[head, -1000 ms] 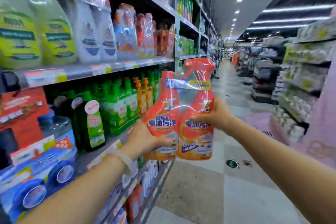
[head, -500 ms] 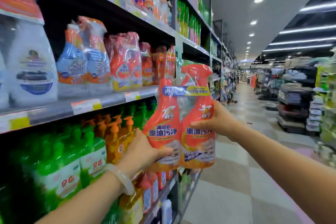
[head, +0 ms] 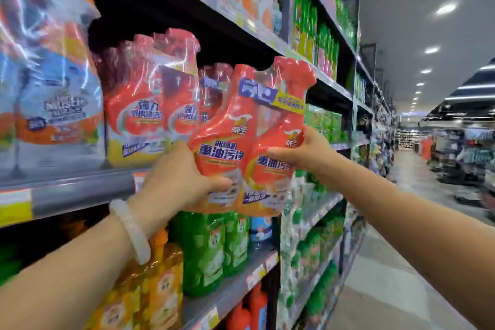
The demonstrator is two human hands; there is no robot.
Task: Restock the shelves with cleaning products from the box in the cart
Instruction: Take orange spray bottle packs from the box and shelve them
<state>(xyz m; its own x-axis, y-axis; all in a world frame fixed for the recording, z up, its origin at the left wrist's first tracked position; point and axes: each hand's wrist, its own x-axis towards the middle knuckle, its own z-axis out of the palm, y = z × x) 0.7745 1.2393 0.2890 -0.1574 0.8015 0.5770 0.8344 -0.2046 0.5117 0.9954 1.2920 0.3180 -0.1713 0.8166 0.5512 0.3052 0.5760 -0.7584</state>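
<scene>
I hold a shrink-wrapped twin pack of orange spray cleaner bottles (head: 249,139) upright in front of the shelf (head: 83,193). My left hand (head: 176,179) grips its lower left side, thumb across the front. My right hand (head: 302,150) grips the right bottle at mid height. The pack hangs at the shelf's front edge, right of similar orange twin packs (head: 150,115) standing on that shelf. Neither the cart nor the box is in view.
A large blue and white wrapped pack (head: 51,94) stands at the far left of the same shelf. Green bottles (head: 211,252) and yellow bottles (head: 150,295) fill the shelf below. More shelving runs along the left; the aisle floor (head: 401,276) opens to the right.
Both hands have raised the twin pack and carried it left toward the shelf with the orange packs. My view has turned up and closer to the shelving.
</scene>
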